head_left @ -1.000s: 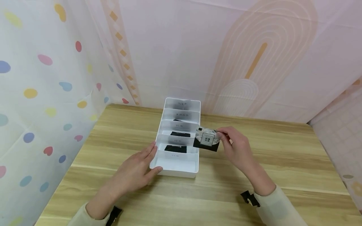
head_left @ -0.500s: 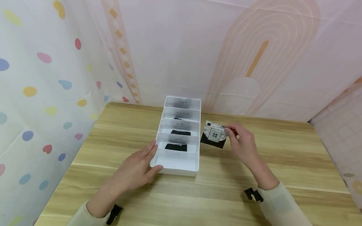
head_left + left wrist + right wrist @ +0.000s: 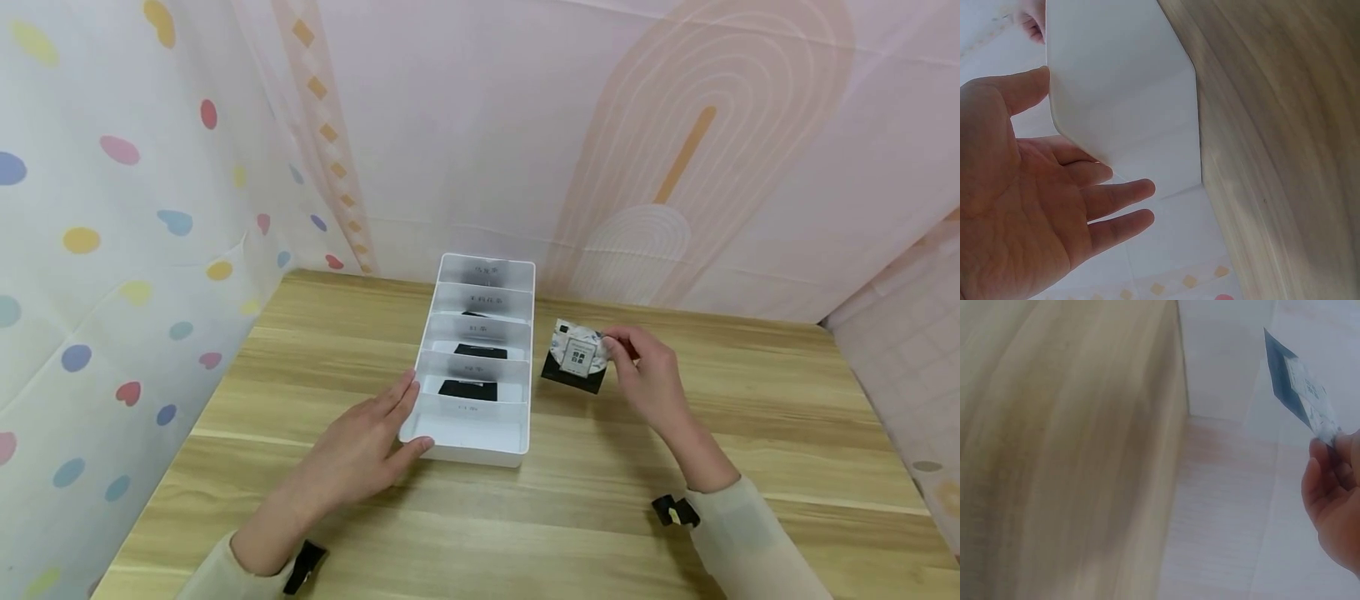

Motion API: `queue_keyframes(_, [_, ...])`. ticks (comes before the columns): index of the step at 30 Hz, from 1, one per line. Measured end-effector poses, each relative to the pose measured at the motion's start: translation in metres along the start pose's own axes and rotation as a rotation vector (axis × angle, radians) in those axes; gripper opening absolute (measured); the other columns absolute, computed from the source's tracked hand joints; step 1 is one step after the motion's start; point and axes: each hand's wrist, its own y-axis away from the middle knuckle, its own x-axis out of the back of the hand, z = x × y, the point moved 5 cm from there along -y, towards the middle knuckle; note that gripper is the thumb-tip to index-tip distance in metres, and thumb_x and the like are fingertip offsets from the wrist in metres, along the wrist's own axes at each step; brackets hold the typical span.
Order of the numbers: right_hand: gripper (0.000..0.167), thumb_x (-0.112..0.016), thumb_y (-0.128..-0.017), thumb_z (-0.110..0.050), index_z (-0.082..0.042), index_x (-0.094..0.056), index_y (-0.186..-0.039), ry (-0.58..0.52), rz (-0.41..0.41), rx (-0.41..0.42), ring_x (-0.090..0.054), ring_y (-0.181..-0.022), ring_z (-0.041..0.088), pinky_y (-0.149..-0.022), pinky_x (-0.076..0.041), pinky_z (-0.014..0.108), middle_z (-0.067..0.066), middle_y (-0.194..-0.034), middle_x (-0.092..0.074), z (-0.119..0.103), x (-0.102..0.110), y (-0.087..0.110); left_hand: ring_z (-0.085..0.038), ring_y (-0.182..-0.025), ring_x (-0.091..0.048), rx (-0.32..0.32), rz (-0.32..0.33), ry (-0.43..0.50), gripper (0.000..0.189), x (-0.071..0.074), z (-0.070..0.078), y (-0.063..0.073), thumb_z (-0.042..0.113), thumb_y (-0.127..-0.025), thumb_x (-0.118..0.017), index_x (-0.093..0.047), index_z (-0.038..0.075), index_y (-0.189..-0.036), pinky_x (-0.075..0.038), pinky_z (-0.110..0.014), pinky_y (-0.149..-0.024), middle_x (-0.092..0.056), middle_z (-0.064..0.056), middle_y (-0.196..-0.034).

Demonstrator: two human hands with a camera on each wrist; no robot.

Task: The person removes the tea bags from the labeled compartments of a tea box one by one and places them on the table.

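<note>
My right hand point(image 3: 651, 375) pinches the right edge of a square tea bag packet point(image 3: 576, 358), black below and pale patterned above with a printed label. The packet hangs just right of a long white divided box point(image 3: 465, 457), apart from it. In the right wrist view, thumb and fingers grip one corner of the packet point(image 3: 1300, 384). My left hand point(image 3: 356, 442) rests against the box's near left corner. The left wrist view shows its thumb on the rim and its fairly straight fingers along the white wall point(image 3: 1122, 81).
Inside the box, dark packets lie in several compartments, among them one black packet point(image 3: 468, 390) and another black packet point(image 3: 481, 352). The nearest compartment shows its white floor. Labels mark the dividers. A wooden table point(image 3: 750, 400) lies beneath, with a patterned cloth point(image 3: 480, 150) behind.
My right hand has moved the packet rightward, from over the box's right edge to beside the box. The left hand has stayed at its corner.
</note>
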Motion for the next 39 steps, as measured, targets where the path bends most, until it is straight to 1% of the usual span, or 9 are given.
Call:
queue_keyframes(4, [0.008,-0.067,-0.099,0.007,0.007,-0.072,-0.106,-0.015,-0.047,-0.06,-0.057,-0.075,0.016,-0.064,-0.044,0.013,0.015,-0.09,-0.071,0.007,-0.002,0.0,-0.04,-0.146,-0.045,0.001,0.0,-0.001,0.078,0.001,0.0,-0.001,0.044,-0.102,-0.066,-0.043,-0.011,-0.153,-0.044,-0.057,-0.114,-0.034,-0.024,-0.165])
queue_keyframes(8, [0.01,-0.064,-0.102,0.004,0.007,-0.071,-0.108,-0.038,-0.092,-0.133,-0.056,-0.076,0.018,-0.063,-0.045,0.016,0.015,-0.092,-0.071,0.017,-0.005,0.0,-0.039,-0.146,-0.044,0.004,-0.006,0.001,0.079,0.0,-0.001,-0.001,0.045,-0.102,-0.066,-0.042,-0.01,-0.154,-0.044,-0.057,-0.114,-0.034,-0.024,-0.165])
queue_keyframes(12, [0.011,-0.063,-0.104,0.001,0.006,-0.071,-0.108,-0.062,-0.137,-0.216,-0.058,-0.078,0.02,-0.063,-0.047,0.018,0.014,-0.09,-0.069,0.029,-0.009,0.0,-0.039,-0.147,-0.044,0.006,-0.012,0.001,0.079,0.0,-0.001,-0.002,0.045,-0.103,-0.066,-0.042,-0.01,-0.154,-0.043,-0.057,-0.114,-0.034,-0.023,-0.166])
queue_keyframes(15, [0.011,-0.062,-0.105,-0.001,0.005,-0.071,-0.108,-0.079,-0.176,-0.262,-0.058,-0.078,0.021,-0.063,-0.047,0.019,0.013,-0.088,-0.068,0.036,-0.013,0.0,-0.039,-0.147,-0.043,0.009,-0.015,0.0,0.079,0.0,0.0,-0.002,0.045,-0.103,-0.065,-0.042,-0.01,-0.154,-0.043,-0.056,-0.115,-0.033,-0.023,-0.166])
queue_keyframes(18, [0.012,-0.061,-0.106,-0.002,0.004,-0.07,-0.108,-0.09,-0.217,-0.283,-0.057,-0.078,0.022,-0.062,-0.047,0.021,0.013,-0.088,-0.066,0.041,-0.018,0.0,-0.039,-0.147,-0.043,0.012,-0.018,-0.001,0.079,0.001,0.0,-0.002,0.045,-0.103,-0.065,-0.042,-0.01,-0.155,-0.042,-0.056,-0.115,-0.033,-0.023,-0.166])
queue_keyframes(23, [0.013,-0.06,-0.107,-0.004,0.004,-0.071,-0.109,-0.091,-0.275,-0.294,-0.055,-0.076,0.022,-0.061,-0.046,0.024,0.012,-0.088,-0.065,0.048,-0.025,0.001,-0.039,-0.147,-0.044,0.011,-0.015,-0.004,0.078,0.002,0.0,-0.001,0.044,-0.103,-0.065,-0.042,-0.01,-0.154,-0.043,-0.056,-0.115,-0.034,-0.023,-0.165])
queue_keyframes(28, [0.013,-0.061,-0.106,-0.003,0.004,-0.071,-0.108,-0.079,-0.316,-0.311,-0.054,-0.076,0.022,-0.061,-0.046,0.025,0.011,-0.087,-0.066,0.053,-0.031,0.0,-0.039,-0.147,-0.044,0.007,-0.013,0.001,0.078,0.003,0.001,-0.001,0.044,-0.103,-0.065,-0.042,-0.01,-0.154,-0.043,-0.056,-0.114,-0.034,-0.024,-0.165])
queue_keyframes(32, [0.014,-0.06,-0.106,-0.004,0.004,-0.071,-0.11,-0.07,-0.351,-0.327,-0.055,-0.074,0.021,-0.06,-0.047,0.026,0.011,-0.086,-0.065,0.058,-0.035,0.0,-0.039,-0.146,-0.045,0.003,-0.007,-0.004,0.078,0.003,0.001,-0.001,0.044,-0.103,-0.066,-0.043,-0.01,-0.154,-0.044,-0.056,-0.114,-0.035,-0.024,-0.165])
queue_keyframes(39, [0.014,-0.062,-0.105,-0.003,0.003,-0.073,-0.11,-0.016,-0.388,-0.343,-0.053,-0.073,0.019,-0.06,-0.045,0.026,0.009,-0.086,-0.067,0.067,-0.042,0.0,-0.039,-0.145,-0.046,0.0,0.0,-0.007,0.077,0.002,0.001,0.001,0.044,-0.103,-0.065,-0.044,-0.011,-0.153,-0.044,-0.056,-0.113,-0.036,-0.024,-0.164])
